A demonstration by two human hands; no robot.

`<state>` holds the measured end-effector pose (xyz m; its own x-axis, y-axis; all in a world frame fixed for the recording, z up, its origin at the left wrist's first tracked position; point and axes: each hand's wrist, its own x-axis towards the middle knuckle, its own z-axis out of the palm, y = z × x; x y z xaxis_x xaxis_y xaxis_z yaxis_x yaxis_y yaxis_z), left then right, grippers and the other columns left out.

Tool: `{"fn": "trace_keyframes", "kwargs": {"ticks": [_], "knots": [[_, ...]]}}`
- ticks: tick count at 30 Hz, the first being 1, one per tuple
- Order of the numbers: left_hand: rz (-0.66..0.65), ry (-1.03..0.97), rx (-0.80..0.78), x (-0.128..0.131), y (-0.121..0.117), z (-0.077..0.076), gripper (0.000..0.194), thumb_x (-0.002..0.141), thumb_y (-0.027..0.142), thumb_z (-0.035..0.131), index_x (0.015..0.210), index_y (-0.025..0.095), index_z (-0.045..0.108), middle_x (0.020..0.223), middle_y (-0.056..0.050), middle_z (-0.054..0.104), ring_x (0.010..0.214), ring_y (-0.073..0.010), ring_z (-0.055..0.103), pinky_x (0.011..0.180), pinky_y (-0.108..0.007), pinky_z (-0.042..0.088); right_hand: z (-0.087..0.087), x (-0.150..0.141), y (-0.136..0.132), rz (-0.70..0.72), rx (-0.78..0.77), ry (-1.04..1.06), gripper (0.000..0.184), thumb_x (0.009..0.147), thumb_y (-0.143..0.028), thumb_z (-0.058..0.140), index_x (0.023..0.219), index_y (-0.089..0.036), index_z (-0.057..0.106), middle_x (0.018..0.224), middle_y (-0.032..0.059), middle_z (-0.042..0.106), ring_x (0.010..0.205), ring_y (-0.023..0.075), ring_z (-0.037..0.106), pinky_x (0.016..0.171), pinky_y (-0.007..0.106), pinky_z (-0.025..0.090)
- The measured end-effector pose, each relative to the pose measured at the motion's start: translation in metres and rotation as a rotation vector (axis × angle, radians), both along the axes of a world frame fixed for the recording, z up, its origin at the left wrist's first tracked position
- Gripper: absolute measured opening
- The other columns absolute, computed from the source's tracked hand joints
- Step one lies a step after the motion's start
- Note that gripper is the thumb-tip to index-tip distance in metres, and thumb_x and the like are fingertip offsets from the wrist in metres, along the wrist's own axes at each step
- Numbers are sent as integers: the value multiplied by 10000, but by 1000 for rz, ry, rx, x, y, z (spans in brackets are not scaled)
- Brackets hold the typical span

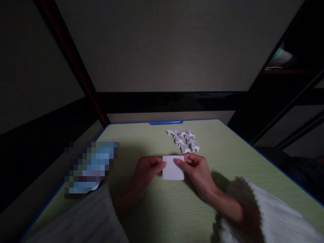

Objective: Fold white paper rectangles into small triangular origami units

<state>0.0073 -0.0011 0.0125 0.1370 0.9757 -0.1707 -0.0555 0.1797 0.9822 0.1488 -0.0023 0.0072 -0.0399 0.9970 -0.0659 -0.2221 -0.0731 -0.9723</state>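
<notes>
Head view shows a square of white paper [173,169] pinched at both upper sides. I find the left hand [150,168] with its grip closed on the left edge, thumb on the front face. The right hand [196,168] has its grip closed near the upper right corner. Both are above the green surface [157,209]. Folded paper figures [186,140] lie clustered just beyond the right hand.

Obscured and cropped details at the green table [157,212].
Coarse pixels mask an item [93,167], left; white paper [173,170] hides some fingertips of the left hand [148,170] and right hand [198,172]; sleeves [280,212] run out of view; the folded papers' [178,139] finer creases are too small to tell.
</notes>
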Motion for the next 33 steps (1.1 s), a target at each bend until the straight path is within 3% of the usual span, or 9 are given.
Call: {"fn": "trace_keyframes", "kwargs": {"ticks": [6, 11, 21, 24, 29, 33], "knots": [[2, 19, 3, 0, 0, 1, 173, 589, 264, 597, 505, 114, 577, 462, 13, 537, 514, -123, 512, 549, -233, 397, 0, 1, 0, -2, 24, -25, 206, 548, -285, 670, 549, -119, 548, 495, -19, 535, 442, 75, 435, 442, 206, 315], [7, 87, 67, -2, 1, -4, 187, 613, 263, 573, 501, 113, 574, 445, 19, 518, 469, -100, 468, 504, -212, 358, -1, 4, 1, -10, 111, -98, 218, 631, -300, 597, 517, -120, 549, 466, -30, 480, 442, 70, 383, 433, 203, 282], [188, 79, 141, 7, -4, 4, 167, 550, 215, 600, 422, 119, 552, 398, 39, 511, 425, -74, 421, 446, -182, 319, 3, 7, 3, -110, 442, -640, 274, 758, -299, 452, 535, -142, 483, 465, -32, 422, 445, 80, 367, 423, 200, 262], [234, 60, 137, 5, -4, 0, 141, 539, 215, 615, 449, 116, 573, 403, 41, 522, 427, -72, 422, 442, -179, 319, 0, 7, 6, -32, 392, -627, 311, 768, -328, 434, 507, -159, 415, 458, -45, 357, 445, 77, 323, 412, 199, 233], [310, -4, 111, 1, -4, -1, 127, 527, 212, 621, 450, 119, 579, 403, 44, 531, 420, -72, 435, 449, -182, 339, -6, 4, 8, 190, 297, -362, 260, 729, -324, 477, 547, -173, 370, 493, -58, 344, 449, 70, 318, 414, 190, 241], [261, -26, 85, 2, -2, 1, 127, 551, 217, 609, 474, 118, 588, 437, 25, 566, 454, -89, 483, 482, -193, 369, -4, 2, 7, 173, 229, -327, 259, 725, -311, 479, 525, -162, 407, 453, -39, 432, 428, 77, 360, 414, 196, 256]]}}
